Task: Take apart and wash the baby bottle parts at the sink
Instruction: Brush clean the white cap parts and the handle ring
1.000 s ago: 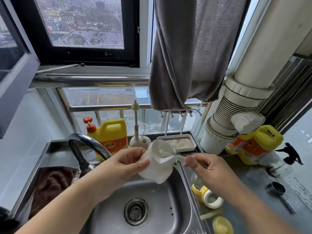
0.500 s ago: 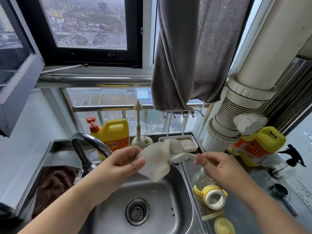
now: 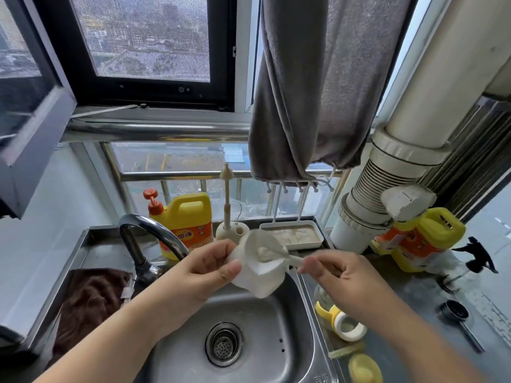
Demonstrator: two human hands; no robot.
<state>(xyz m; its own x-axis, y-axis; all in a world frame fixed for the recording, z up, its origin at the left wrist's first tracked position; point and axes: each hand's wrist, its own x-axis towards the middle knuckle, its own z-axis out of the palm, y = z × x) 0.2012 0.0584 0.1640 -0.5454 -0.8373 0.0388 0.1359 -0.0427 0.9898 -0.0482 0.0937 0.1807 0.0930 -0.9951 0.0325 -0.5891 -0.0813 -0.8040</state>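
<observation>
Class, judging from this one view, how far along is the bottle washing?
Done: the bottle is apart; its yellow-handled collar and yellow cap lie on the counter. In hand: the left hand holds the white bottle body while the right hand works a brush inside. Left: washing those counter parts.

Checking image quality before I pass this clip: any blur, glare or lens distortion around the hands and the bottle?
Head view: wide-angle lens bows the window frame and pipe near the edges; daylight from the window is soft, with only mild sheen on the sink; the right hand is slightly motion-blurred around the brush handle; the left hand and white bottle read clearly.
</observation>
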